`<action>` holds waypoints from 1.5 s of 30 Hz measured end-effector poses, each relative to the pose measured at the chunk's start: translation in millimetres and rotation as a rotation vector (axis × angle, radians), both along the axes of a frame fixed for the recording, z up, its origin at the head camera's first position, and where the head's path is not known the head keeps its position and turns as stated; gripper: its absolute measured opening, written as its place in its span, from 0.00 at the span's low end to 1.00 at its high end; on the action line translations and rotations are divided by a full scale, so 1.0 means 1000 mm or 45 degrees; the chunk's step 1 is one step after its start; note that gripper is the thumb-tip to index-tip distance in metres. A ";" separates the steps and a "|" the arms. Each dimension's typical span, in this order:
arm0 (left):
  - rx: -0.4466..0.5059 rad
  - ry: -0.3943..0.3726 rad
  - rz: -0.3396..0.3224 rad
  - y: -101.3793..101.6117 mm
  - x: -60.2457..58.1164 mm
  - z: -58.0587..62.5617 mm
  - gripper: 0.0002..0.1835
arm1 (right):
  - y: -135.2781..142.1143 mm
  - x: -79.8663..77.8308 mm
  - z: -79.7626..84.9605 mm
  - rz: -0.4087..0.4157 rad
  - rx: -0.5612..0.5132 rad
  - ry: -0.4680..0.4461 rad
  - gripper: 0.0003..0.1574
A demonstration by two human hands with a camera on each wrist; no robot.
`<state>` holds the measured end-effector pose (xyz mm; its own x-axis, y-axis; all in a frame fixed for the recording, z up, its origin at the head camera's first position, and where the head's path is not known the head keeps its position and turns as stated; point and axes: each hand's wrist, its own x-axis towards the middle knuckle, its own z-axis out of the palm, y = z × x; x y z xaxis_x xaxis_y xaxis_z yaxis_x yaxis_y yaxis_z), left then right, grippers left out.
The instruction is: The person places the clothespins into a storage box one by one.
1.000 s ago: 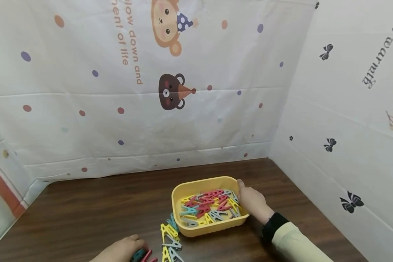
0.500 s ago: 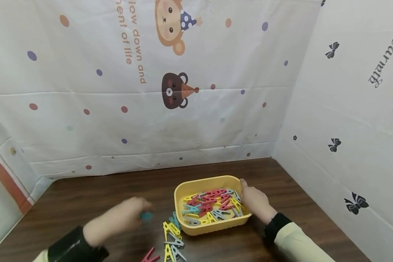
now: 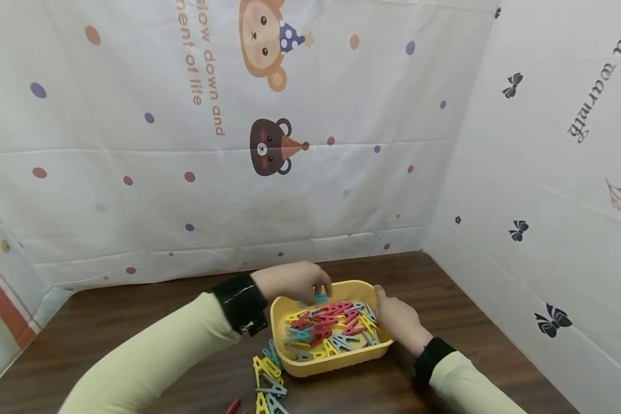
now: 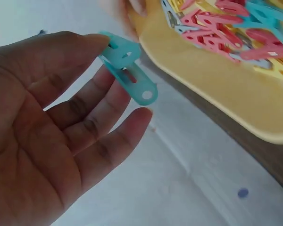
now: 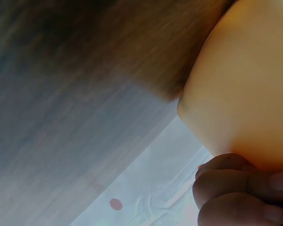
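Note:
A teal clothespin [image 4: 130,70] is pinched between the thumb and fingers of my left hand [image 4: 70,113]. In the head view that left hand [image 3: 295,280] hangs over the back left rim of a yellow plastic basket [image 3: 336,362]. Red, yellow, grey and teal clothespins [image 3: 331,328] lie jumbled inside the basket. My right hand [image 3: 399,319] grips the basket's right side, thumb up at the rim. The right wrist view shows its curled fingers [image 5: 240,188] against the outer wall, with the rest of the hand out of frame.
Several yellow, grey and teal clothespins [image 3: 269,385] form a line on the brown wooden table [image 3: 186,322], just left of the basket. A red clothespin [image 3: 234,406] lies at the bottom edge of the head view. Printed cloth walls [image 3: 134,230] border the table behind and to the right.
My left hand has picked up a teal clothespin from the table's front and carried it up and right to above the basket. My right hand keeps its grip on the basket.

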<state>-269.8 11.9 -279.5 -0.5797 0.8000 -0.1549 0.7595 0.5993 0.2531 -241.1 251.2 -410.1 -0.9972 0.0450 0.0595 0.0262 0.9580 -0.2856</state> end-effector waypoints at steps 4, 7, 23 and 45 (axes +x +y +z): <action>0.007 -0.030 0.036 0.028 -0.010 -0.010 0.14 | 0.000 -0.001 0.000 -0.010 -0.003 -0.016 0.34; 0.004 -0.044 0.076 0.042 -0.017 -0.022 0.15 | 0.000 -0.002 -0.002 -0.012 -0.009 -0.027 0.34; -0.011 -0.007 0.249 0.075 -0.037 -0.095 0.07 | -0.001 -0.001 -0.002 0.021 0.005 -0.001 0.32; 0.110 0.065 0.068 0.030 -0.026 -0.044 0.11 | -0.006 -0.002 0.000 0.022 -0.017 0.000 0.32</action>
